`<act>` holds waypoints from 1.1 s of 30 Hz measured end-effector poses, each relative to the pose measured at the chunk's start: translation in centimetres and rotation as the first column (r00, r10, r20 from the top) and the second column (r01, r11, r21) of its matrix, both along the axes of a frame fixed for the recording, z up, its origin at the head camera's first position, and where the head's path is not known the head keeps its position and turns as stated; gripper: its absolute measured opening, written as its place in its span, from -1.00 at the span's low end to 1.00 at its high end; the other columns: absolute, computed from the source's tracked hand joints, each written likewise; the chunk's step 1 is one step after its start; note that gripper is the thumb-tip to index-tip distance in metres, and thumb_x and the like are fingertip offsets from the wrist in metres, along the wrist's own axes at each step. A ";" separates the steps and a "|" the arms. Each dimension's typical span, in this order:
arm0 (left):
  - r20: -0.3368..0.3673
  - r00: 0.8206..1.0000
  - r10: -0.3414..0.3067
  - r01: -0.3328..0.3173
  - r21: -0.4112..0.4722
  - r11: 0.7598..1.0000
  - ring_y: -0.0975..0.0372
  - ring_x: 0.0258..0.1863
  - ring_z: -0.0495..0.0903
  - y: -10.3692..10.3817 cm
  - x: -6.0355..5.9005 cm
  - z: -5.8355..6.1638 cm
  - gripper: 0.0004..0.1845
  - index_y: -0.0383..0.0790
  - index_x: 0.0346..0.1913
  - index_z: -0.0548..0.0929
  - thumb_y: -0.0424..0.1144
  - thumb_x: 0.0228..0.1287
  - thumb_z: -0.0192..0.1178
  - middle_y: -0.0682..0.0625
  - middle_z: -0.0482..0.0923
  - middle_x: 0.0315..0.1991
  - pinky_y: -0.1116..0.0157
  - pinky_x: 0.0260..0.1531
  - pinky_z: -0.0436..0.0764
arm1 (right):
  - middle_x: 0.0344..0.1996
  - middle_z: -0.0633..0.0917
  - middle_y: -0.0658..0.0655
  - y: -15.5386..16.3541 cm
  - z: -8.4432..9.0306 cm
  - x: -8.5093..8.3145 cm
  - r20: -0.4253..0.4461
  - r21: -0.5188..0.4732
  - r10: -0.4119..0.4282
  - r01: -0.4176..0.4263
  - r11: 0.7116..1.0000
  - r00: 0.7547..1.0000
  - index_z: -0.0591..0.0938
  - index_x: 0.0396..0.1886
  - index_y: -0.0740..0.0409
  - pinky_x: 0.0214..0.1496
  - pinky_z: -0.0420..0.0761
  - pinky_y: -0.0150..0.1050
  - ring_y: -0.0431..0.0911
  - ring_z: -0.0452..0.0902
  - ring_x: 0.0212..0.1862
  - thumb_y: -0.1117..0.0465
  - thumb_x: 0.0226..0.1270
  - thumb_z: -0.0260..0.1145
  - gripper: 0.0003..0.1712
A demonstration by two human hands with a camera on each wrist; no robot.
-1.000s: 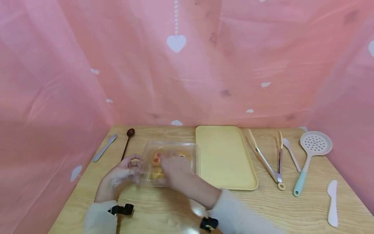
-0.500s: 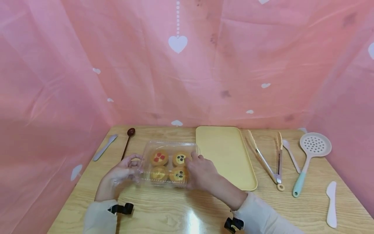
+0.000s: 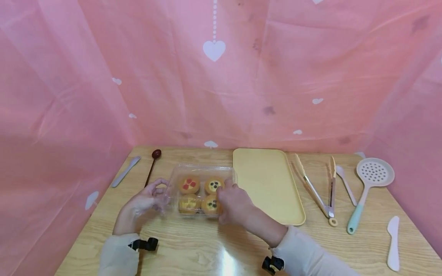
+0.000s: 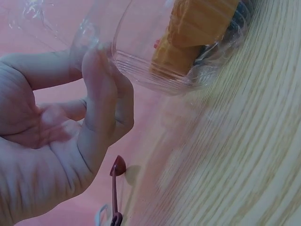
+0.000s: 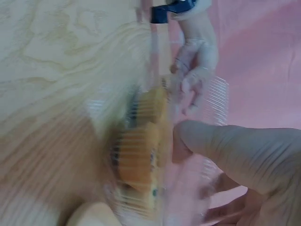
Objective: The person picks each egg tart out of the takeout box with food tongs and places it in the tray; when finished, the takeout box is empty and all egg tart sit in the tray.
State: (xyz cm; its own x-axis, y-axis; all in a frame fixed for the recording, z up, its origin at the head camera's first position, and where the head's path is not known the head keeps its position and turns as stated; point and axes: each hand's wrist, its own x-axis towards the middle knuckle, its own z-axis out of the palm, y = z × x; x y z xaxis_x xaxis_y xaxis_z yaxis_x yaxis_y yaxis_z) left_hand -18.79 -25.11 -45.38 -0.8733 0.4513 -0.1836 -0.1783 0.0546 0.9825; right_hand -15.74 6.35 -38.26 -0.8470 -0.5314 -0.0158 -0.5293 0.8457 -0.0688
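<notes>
A clear plastic clamshell box with several small yellow tarts sits on the wooden table. My left hand pinches its left rim between thumb and fingers, which the left wrist view shows close up on the box, left hand. My right hand grips the right end of the box, thumb on the top rim and fingers curled round the front corner. The right wrist view is blurred: thumb, tarts and the far left hand.
A yellow tray lies just right of the box. Beyond it are tongs, a small spoon, a slotted spoon and a white spatula. A dark spoon and grey knife lie left. Pink curtains enclose the table.
My right hand has moved from on top of the box to its right end, uncovering the tarts. The left hand has stayed at the left rim.
</notes>
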 end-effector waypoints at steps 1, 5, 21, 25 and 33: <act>0.005 1.000 0.002 -0.002 0.001 1.000 0.09 -0.40 0.62 0.0 0.0 0.1 -0.46 -0.41 0.18 0.23 -0.60 0.19 0.21 -0.11 0.53 -0.29 0.15 -0.43 0.69 | -0.24 0.48 0.22 -0.1 -0.1 0.0 -0.013 0.002 -0.001 0.001 1.000 1.000 0.62 -0.15 0.29 -0.56 0.54 -0.27 -0.02 0.43 -0.39 0.09 -0.22 0.63 -0.38; -0.007 1.000 -0.019 0.019 0.021 1.000 0.09 -0.35 0.60 0.2 0.0 0.2 -0.46 -0.44 0.16 0.20 -0.57 0.21 0.24 -0.07 0.51 -0.27 0.09 -0.40 0.71 | -0.24 0.49 0.23 -0.3 -0.2 0.0 -0.031 0.008 -0.018 0.019 1.000 0.999 0.64 -0.13 0.30 -0.52 0.59 -0.23 0.01 0.48 -0.37 0.16 -0.09 0.58 -0.49; -0.018 1.000 0.014 -0.014 -0.003 1.000 0.14 -0.35 0.56 -0.1 0.2 0.1 -0.48 -0.51 0.18 0.22 -0.56 0.25 0.23 -0.08 0.47 -0.27 0.11 -0.42 0.73 | 0.12 0.62 0.18 2.2 5.1 -3.2 0.147 -0.321 -0.029 0.075 0.944 0.989 0.53 0.31 0.18 -0.32 0.63 -0.10 0.03 0.57 -0.23 0.30 -0.03 0.48 -0.22; -0.002 1.000 0.012 -0.013 -0.007 1.000 0.15 -0.36 0.54 -0.1 0.2 0.1 -0.50 -0.51 0.17 0.23 -0.56 0.26 0.22 -0.07 0.45 -0.29 0.14 -0.42 0.72 | 0.15 0.61 0.27 3.7 6.0 -5.1 0.101 -0.455 -0.050 0.091 0.886 0.994 0.37 0.42 0.26 -0.15 0.63 0.05 0.15 0.59 -0.11 0.26 0.06 0.41 -0.15; 0.002 1.000 0.010 -0.010 0.000 1.000 0.13 -0.40 0.58 0.0 0.0 0.5 -0.51 -0.53 0.16 0.24 -0.57 0.26 0.22 -0.09 0.49 -0.28 0.15 -0.43 0.72 | 0.23 0.49 0.44 7.0 5.3 -6.7 0.106 -0.512 -0.222 0.245 0.824 0.969 0.22 0.47 0.38 0.18 0.45 0.24 0.31 0.42 0.24 0.16 0.21 0.24 -0.15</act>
